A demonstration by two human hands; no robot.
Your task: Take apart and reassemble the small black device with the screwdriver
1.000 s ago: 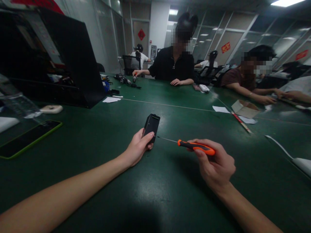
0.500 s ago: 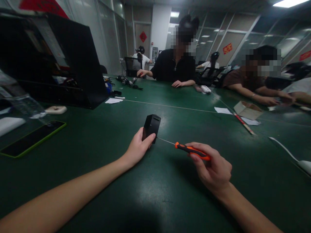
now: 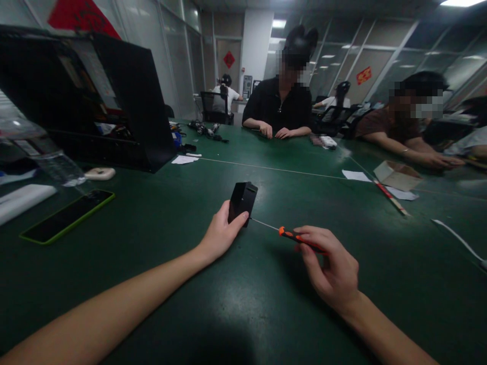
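We hold the black device point(image 3: 243, 197) in the left hand point(image 3: 222, 230), above the green table point(image 3: 190, 314). The device sits between the left thumb and the remaining left fingers. The thumb lies across its lower front, with the thumb tip near the lower right edge; the other fingers go behind the device and are mostly hidden. The left fingers are closed around the lower part, and the upper part projects clear of the hand.

We hold the screwdriver point(image 3: 291, 234) in the right hand point(image 3: 335, 268). The right fingers are closed on its handle: the index finger lies along the top, the thumb is on the near side, and the rear end is covered by the hand. The shaft points left toward the device. Its tip is at the right edge of the device, just beside the left thumb tip; we cannot tell whether it is seated in anything.

The device is a small, elongated box, dark overall, with flat faces and straight edges. It is tilted, its top leaning to the right. We see two long faces meeting at an edge, a small light speck near that edge and a narrow slot-like mark near the top. The screwdriver has a thin metal shaft and an orange and black handle.
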